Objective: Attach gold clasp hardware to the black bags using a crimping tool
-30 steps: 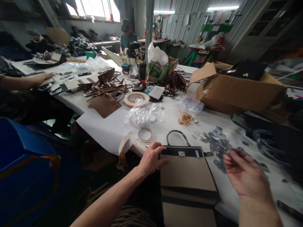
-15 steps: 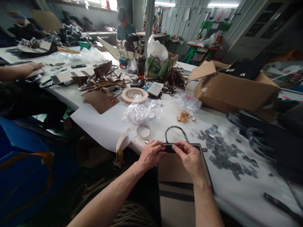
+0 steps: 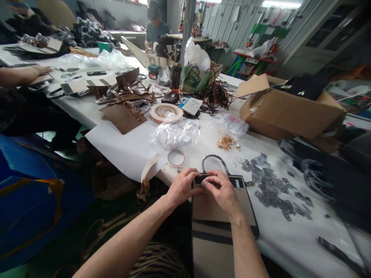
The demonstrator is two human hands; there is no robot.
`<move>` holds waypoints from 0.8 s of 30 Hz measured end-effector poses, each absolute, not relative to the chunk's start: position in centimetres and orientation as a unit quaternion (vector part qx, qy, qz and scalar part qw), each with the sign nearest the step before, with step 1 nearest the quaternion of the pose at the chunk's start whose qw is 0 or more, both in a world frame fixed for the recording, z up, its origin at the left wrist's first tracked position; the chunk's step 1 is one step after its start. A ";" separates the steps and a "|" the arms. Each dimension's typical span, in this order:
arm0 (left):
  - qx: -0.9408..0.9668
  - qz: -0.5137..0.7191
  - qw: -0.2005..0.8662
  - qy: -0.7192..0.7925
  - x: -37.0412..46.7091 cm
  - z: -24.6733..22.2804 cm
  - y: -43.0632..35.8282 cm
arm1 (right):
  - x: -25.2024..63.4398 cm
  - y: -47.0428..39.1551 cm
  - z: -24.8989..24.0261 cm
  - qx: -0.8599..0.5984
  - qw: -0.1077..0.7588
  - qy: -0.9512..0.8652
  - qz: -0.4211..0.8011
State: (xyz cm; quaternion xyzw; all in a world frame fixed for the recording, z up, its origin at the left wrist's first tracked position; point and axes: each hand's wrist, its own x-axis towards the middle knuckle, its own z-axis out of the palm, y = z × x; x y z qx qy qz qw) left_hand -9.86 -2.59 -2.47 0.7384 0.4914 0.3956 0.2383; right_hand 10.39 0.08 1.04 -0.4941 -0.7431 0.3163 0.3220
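A bag panel (image 3: 213, 211), tan with black edging, hangs over the table's front edge toward me. Its curved handle (image 3: 216, 156) lies beyond the top edge on the tabletop. My left hand (image 3: 183, 186) grips the panel's top left, fingers over the black strip and thumb below. Close beside it, my right hand (image 3: 220, 190) is closed in a pinch at the same strip; whatever sits at its fingertips is too small to make out. A small silvery plate (image 3: 238, 184) shows on the strip's right part. Loose metal plates (image 3: 268, 180) are heaped to the right.
Beyond the panel lie a narrow tape ring (image 3: 175, 158), a clear plastic bag (image 3: 175, 133) and gold-coloured fasteners (image 3: 225, 141). A cardboard box (image 3: 290, 112) stands at right. Another person's arm (image 3: 23, 74) rests at far left; a further person (image 3: 156, 29) is at the back.
My right hand has moved left along the black strip toward my left hand, uncovering the small silvery plate at the strip's right. The view has shifted slightly.
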 end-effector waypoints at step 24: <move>0.724 0.404 0.253 0.498 -9.8 -2.3 -2.7 | 9.4 0.4 0.1 -0.512 0.323 -0.751 0.265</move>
